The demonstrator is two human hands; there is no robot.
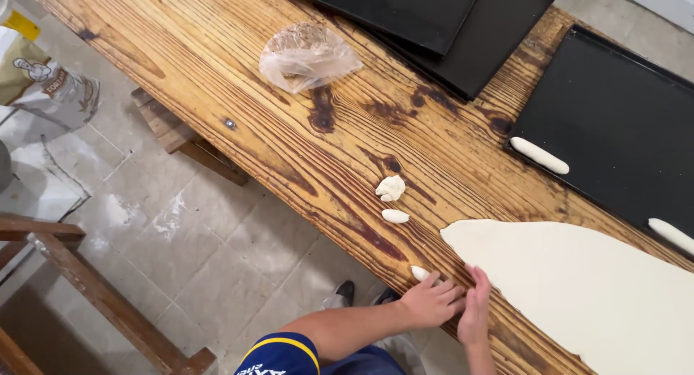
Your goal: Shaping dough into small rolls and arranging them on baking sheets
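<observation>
My left hand [431, 300] lies flat on the wooden table [238, 71], its fingers over a small piece of dough [420, 273] near the table's edge. My right hand [475, 311] stands on its side beside the left one, fingers together, close to the tip of a large flat sheet of dough [578, 281]. Two more small dough scraps lie further along the table: an oval one [395, 216] and a crumpled one [391, 188].
A black baking tray [622, 108] at the right carries two rolled dough sticks [539, 155] [672, 235]. Two more black trays [463, 35] are stacked at the top. A crumpled plastic bag [307, 55] lies on the table. A flour sack [43, 79] and wooden frame [87, 288] stand on the tiled floor.
</observation>
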